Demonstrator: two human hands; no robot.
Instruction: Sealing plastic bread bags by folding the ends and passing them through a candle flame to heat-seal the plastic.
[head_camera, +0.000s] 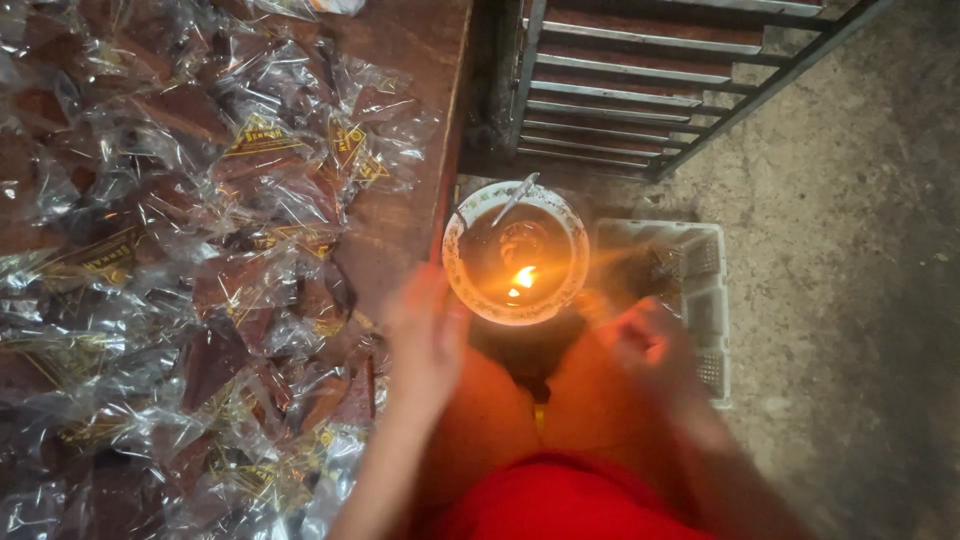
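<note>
Concrete floor surrounds a lit bowl (516, 252), flame upright, flanked by blurred left hand (428, 335) open, right hand (648, 340) unclear.

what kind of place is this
Likely a small home food-packing spot: clear plastic packets of brown snacks heaped on a wooden table, a lit flame in a patterned bowl, bare concrete floor.

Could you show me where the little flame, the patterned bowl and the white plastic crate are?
flame (523, 277), head view, on its bright centre.
patterned bowl (460, 262), head view, on its left rim.
white plastic crate (716, 300), head view, on its right wall.
</note>
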